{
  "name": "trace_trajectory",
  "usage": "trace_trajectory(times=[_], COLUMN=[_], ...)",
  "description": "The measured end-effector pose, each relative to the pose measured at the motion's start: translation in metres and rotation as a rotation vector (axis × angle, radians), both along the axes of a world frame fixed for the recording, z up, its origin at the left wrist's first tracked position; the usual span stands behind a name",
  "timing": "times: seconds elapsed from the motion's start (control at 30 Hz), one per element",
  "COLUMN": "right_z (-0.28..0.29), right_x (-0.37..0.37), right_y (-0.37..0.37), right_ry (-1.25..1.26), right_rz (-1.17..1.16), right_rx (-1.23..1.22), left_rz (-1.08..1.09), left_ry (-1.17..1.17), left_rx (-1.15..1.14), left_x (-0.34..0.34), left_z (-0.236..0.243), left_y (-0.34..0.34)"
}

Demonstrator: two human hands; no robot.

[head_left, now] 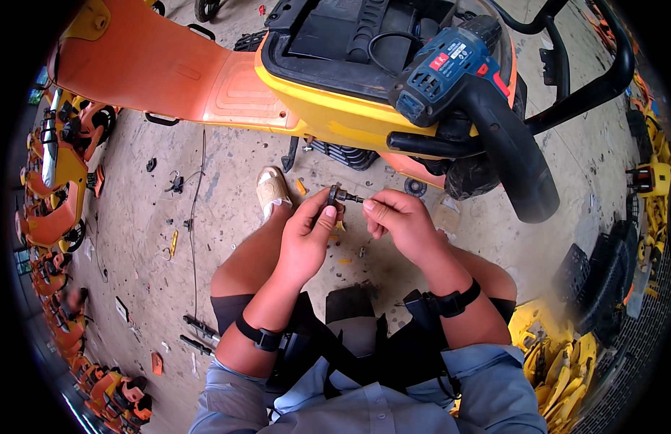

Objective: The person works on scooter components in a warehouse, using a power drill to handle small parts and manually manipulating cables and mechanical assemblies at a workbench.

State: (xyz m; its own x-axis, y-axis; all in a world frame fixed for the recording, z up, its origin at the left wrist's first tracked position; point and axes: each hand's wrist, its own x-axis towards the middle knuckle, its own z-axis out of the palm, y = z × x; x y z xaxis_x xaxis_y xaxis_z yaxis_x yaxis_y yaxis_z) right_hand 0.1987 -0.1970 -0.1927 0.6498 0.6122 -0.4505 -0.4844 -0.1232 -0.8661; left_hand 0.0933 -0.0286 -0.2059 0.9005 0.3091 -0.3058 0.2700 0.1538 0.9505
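Between my hands, above the floor and in front of the scooter, is a small dark metal part with a wide round end and a thin stem. My left hand pinches the wide end between thumb and fingers. At the tip of the stem, my right hand has its thumb and forefinger pressed together, the other fingers curled. The fingertips partly hide the piece, and its exact kind cannot be made out. Just beyond stands a yellow and orange scooter. A blue and black cordless drill rests on its rear.
A black tubular bar juts out at the scooter's right. Small loose parts and a cable lie on the concrete floor. Yellow plastic panels are heaped at lower right, near black parts. Orange scooters line the left side.
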Motion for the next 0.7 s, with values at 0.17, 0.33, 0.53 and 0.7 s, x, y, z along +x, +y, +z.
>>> trace_trajectory(times=[0.17, 0.33, 0.53, 0.7], right_z=[0.002, 0.000, -0.003, -0.012], right_x=[0.003, 0.005, 0.008, -0.007], right_y=[-0.001, -0.003, -0.005, 0.004], right_ry=[0.170, 0.272, 0.348, -0.220], right_rz=[-0.001, -0.007, 0.033, 0.054], right_rx=[0.064, 0.084, 0.101, -0.036], left_rz=[-0.003, 0.004, -0.001, 0.038], left_ry=[0.005, -0.005, -0.018, 0.001], left_rx=[0.000, 0.038, 0.083, 0.037], left_x=[0.000, -0.001, -0.001, -0.001], left_z=[0.000, -0.003, -0.004, -0.003], left_y=[0.000, -0.001, 0.001, 0.002])
